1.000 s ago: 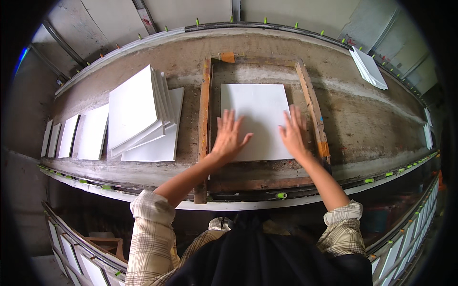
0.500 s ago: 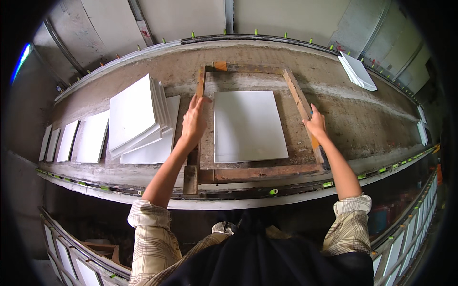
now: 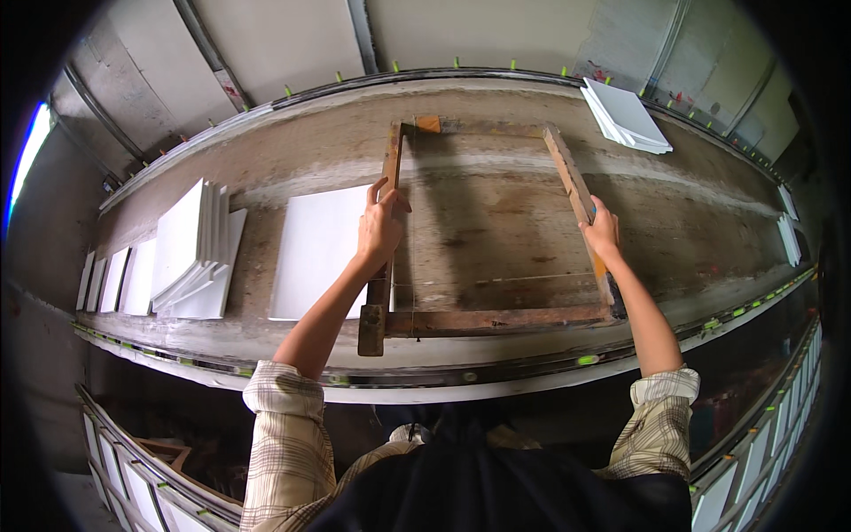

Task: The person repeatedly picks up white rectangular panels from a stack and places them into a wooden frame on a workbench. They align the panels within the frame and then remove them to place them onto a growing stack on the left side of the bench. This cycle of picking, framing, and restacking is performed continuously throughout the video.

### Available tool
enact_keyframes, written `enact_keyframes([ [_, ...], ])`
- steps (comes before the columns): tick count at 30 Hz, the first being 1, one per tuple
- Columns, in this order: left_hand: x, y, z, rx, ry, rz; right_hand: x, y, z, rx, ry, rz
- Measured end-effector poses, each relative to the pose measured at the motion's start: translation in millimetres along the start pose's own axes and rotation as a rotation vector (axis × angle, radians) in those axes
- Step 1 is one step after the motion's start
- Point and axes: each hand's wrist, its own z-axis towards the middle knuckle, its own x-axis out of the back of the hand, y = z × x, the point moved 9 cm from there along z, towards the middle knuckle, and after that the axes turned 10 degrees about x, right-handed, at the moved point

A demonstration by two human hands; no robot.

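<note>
My left hand (image 3: 381, 226) grips the left bar of a worn rectangular wooden frame (image 3: 505, 322), and my right hand (image 3: 601, 229) holds its right bar. Brown tabletop shows through the open middle, and thin threads run just inside the left bar. To the left of the frame lies a white sheet or thin stack of sheets (image 3: 315, 253), its right edge partly covered by my left hand and the bar. Whether the frame touches the table cannot be made out.
Farther left stands a fanned pile of white sheets (image 3: 180, 239), with several smaller white stacks (image 3: 113, 279) beside it. Another white stack (image 3: 625, 117) lies at the far right. Rails with green pegs (image 3: 587, 360) run along the table's edges. Lower racks hold white panels (image 3: 714, 493).
Holding the wooden frame, both hands have moved right along the table. The white sheets formerly seen inside the frame now lie to its left. My grip is unchanged.
</note>
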Motion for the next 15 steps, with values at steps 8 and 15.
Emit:
enact_keyframes([
  [8,-63.8,-20.1,-10.2,0.097,0.008,-0.364,-4.0,72.5,-7.6,0.035,-0.324,0.019],
  [15,-71.3,-5.9,-45.1,0.088,-0.104,-0.483,-2.1,82.8,-40.8,0.079,-0.235,0.204],
])
